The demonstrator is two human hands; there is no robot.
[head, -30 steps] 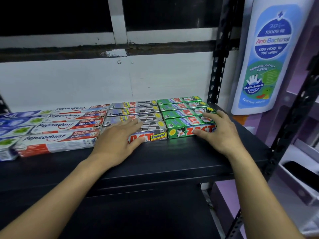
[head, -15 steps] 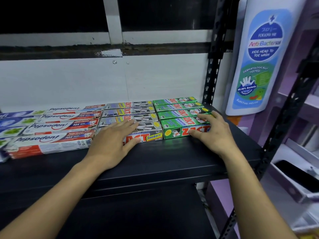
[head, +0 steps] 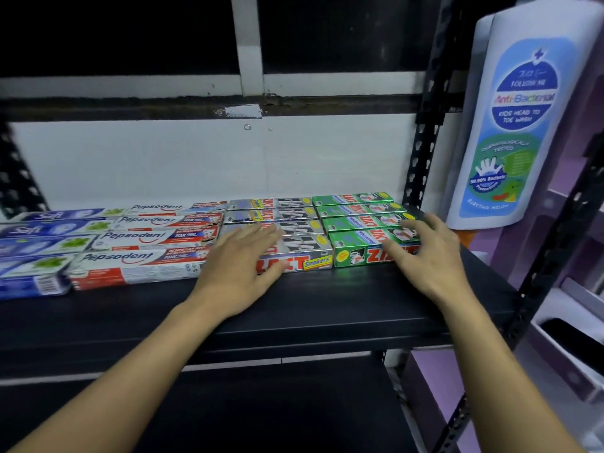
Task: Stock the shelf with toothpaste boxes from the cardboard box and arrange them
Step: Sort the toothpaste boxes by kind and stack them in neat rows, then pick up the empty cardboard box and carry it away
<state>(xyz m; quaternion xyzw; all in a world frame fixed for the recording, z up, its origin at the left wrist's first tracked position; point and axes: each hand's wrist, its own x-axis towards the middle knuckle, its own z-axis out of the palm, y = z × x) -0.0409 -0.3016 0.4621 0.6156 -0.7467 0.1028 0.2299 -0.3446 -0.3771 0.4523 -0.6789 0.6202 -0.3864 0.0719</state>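
Your left hand point(head: 240, 268) lies flat, fingers straight, on the front silver Zact box point(head: 307, 253); your right hand point(head: 431, 256), fingers spread, touches the green Zact boxes point(head: 356, 222), rowed along the black shelf point(head: 327, 305).

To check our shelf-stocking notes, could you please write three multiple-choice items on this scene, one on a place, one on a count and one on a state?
1. Where on the black metal shelf do the green cardboard toothpaste boxes lie?
A) at the far left
B) at the right end, beside the silver cardboard toothpaste boxes
C) between blue and red ones

2. How many green boxes show?
A) two
B) four
C) six

3. How is the left hand?
A) flat on the front silver box
B) curled round a lifted box
C) off the shelf

Answers: 1 B, the silver ones lie at their left; 2 B, four lie front to back; 3 A, its straight fingers rest on it.
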